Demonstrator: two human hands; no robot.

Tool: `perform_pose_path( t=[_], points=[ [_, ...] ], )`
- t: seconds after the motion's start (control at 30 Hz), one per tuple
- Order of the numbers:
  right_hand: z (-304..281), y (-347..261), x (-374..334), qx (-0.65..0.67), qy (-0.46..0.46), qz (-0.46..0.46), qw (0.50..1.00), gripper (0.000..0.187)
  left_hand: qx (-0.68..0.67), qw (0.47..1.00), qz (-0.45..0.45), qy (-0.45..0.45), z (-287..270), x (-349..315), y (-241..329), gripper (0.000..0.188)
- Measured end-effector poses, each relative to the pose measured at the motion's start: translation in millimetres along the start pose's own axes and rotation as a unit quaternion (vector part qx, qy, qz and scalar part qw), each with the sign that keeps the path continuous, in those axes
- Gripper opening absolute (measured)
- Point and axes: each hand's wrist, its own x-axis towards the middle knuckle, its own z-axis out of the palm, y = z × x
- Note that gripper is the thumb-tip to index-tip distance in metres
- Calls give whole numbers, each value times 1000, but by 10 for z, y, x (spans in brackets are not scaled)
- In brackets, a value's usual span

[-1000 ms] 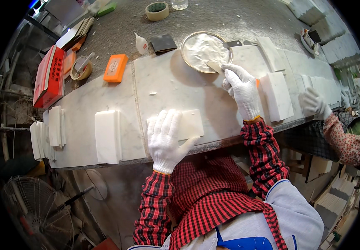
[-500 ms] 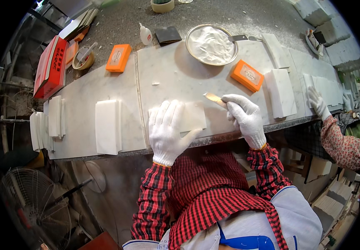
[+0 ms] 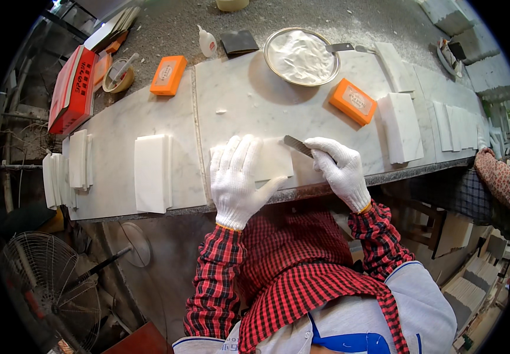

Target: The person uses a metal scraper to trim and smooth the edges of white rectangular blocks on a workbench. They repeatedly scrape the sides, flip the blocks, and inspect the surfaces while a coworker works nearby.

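My left hand (image 3: 235,177), in a white knit glove, lies flat and open over the left part of a pale rectangular stone tile (image 3: 275,159). Its thumb points right across the tile's near edge. Just right of the tile, my right hand (image 3: 342,169), gloved too, is closed around a flat metal scraper (image 3: 298,146). The narrow, dark grey blade sticks out to the upper left, its tip by the tile's far right corner. The end inside my fist is hidden.
A metal bowl of white paste (image 3: 302,57) with a spatula stands behind, near an orange box (image 3: 352,101). Marble blocks (image 3: 400,128) stand right, stacked tiles (image 3: 152,173) left. Farther back are a squeeze bottle (image 3: 207,42) and a black sheet (image 3: 239,42). A co-worker's sleeve (image 3: 497,177) shows at right.
The scraper has turned in my right hand, from a shiny golden face to dark grey, as that hand shifted slightly left. At right, the co-worker's gloved hand has drawn back from the tiles.
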Motion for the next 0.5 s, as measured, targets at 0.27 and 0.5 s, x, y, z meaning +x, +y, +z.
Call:
perform_pose_path(
  t=[0.27,0.5],
  points=[
    [-96,-132,-112,24,13,85,996,23,-1,1000,4,7,-10,15,14,83],
    [-41,-34,-229,20,18,59,998,23,-1,1000,4,8,10,3,2,83]
  ],
)
